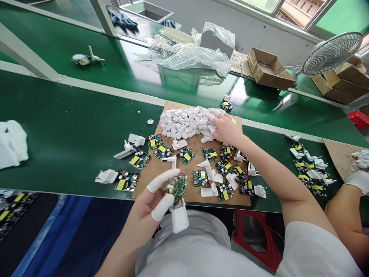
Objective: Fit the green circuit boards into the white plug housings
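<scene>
My left hand (pixel 148 204), in white finger cots, pinches a small green circuit board (pixel 180 187) between thumb and fingers. A white plug housing (pixel 180 220) hangs below this board, joined to it by short wires. Further away, my right hand (pixel 226 127) reaches over the right end of a heap of small white plastic pieces (pixel 184 122). Its capped fingers are spread and touch the heap; whether one piece is between them I cannot make out. Both the heap and several circuit boards (pixel 201 177) with white plug parts (pixel 211 172) lie on a cardboard sheet (pixel 164 194).
On the green bench, a co-worker's gloved hand (pixel 357 181) is at far right beside more boards (pixel 308 169). A white cloth or bag (pixel 12 144) lies left. Behind are clear plastic film (pixel 187 54), a cardboard box (pixel 269 69), a fan (pixel 331 54) and a slanted post (pixel 27 52).
</scene>
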`<state>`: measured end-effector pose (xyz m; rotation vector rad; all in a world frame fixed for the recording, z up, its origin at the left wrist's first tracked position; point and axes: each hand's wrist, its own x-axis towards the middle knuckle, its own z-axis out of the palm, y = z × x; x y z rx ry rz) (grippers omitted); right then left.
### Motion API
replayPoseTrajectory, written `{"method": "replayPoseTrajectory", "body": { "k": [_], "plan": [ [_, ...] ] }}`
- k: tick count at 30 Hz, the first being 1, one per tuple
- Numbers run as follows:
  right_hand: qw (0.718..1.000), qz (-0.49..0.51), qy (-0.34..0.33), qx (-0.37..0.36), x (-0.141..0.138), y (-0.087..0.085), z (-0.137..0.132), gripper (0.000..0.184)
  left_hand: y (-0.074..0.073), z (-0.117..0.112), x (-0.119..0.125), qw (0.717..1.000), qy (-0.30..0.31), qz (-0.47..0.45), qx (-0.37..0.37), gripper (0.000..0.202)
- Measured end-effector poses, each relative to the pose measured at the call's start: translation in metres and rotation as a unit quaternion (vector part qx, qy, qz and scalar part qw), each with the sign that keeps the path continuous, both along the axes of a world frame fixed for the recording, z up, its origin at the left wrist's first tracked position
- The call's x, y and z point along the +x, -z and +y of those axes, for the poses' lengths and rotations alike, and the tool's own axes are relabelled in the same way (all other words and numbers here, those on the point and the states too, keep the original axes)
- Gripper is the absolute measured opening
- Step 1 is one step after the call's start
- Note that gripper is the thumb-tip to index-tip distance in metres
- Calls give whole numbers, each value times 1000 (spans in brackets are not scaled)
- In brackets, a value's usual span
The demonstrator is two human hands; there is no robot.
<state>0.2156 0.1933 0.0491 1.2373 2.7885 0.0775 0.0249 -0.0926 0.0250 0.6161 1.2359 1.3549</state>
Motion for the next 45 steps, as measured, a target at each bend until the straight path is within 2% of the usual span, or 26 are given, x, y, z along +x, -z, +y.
{"method": "replayPoseTrajectory", "body": {
  "k": [3, 8, 11, 15, 19, 25, 30, 35, 38, 41, 45],
  "plan": [
    [1000, -13, -13, 0, 2, 0, -3, 41, -2, 4, 5, 990, -38, -130, -46, 60],
    [995, -24, -84, 43, 0, 1, -14, 31, 1, 12, 7, 974, -47, -208, -79, 56],
    [992, -50, -102, 61, -6, 3, -16, 36, 2, 13, 7, 972, -44, -220, -75, 52],
    [996, -37, -82, 30, -18, 4, -9, 38, 2, 12, 8, 970, -42, -229, -72, 56],
    [1000, 6, -26, 0, -39, 2, 7, 47, -1, 11, 10, 969, -24, -235, -78, 50],
    [999, 4, -29, -22, -63, -2, 35, 48, -2, 6, 11, 968, 26, -232, -95, 44],
    [998, -2, -54, -14, -56, -4, 44, 44, 2, 1, 9, 966, 23, -244, -80, 58],
    [995, 4, -99, -8, -51, -4, 48, 45, 11, 1, 5, 963, 19, -257, -73, 51],
    [992, 2, -126, -13, -50, -5, 51, 53, 15, 3, 3, 962, 15, -262, -70, 52],
    [990, -10, -136, -20, -49, -4, 54, 61, 13, 5, 3, 962, 2, -266, -69, 55],
    [990, -34, -137, -27, -49, -2, 53, 55, 4, 8, 4, 960, -22, -266, -79, 48]
  ]
}}
